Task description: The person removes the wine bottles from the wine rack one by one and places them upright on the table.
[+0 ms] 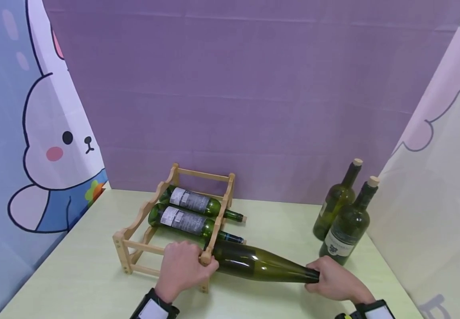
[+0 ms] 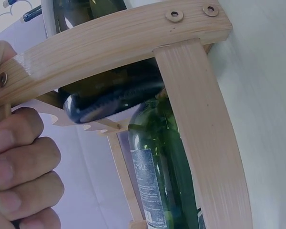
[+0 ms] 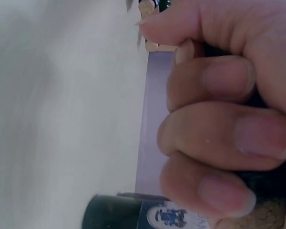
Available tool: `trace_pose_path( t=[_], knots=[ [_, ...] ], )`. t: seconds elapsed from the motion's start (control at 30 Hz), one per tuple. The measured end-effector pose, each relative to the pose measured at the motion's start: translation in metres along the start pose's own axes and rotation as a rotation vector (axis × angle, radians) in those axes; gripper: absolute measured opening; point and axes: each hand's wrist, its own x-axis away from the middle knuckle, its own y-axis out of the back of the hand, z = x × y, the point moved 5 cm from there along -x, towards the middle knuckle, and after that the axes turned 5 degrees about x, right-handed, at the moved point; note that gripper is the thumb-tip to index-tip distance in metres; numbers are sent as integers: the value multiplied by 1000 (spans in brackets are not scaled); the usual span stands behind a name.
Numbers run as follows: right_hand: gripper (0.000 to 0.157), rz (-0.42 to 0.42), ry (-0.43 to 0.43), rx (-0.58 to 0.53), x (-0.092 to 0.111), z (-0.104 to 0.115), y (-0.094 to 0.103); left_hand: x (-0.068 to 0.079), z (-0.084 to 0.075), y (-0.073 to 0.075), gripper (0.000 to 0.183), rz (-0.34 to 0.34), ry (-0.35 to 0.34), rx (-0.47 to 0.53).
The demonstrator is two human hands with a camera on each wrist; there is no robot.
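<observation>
My right hand [image 1: 335, 279] grips the dark neck of a green wine bottle [image 1: 270, 264], which lies nearly level with its base end at the wooden wine rack [image 1: 144, 247]. In the right wrist view, the fingers [image 3: 205, 133] curl round the neck, and a cork [image 3: 257, 217] shows below them. My left hand [image 1: 184, 268] holds the rack's near right corner. Through the frame in the left wrist view, the bottle's rounded base [image 2: 109, 95] is seen inside the rack. Two labelled wine bottles, a farther one [image 1: 192, 200] and a nearer one [image 1: 184, 220], lie in the rack, necks pointing right.
Two corked bottles stand upright at the right of the pale table [image 1: 74, 257]: a rear one [image 1: 335, 201] and a front one with a white label [image 1: 343, 232]. A purple cloth [image 1: 246, 97] hangs behind the table, with printed panels on both sides.
</observation>
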Motion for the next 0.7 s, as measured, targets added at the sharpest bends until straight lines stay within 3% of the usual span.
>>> trace_pose_path(
  t=[0.4, 0.7],
  knots=[
    [17, -4, -4, -51, 25, -14, 15, -1, -1, 0, 61, 7, 0, 9],
    [10, -9, -20, -100, 34, -18, 30, 0, -3, 4, 59, -51, -42, 6]
  ],
)
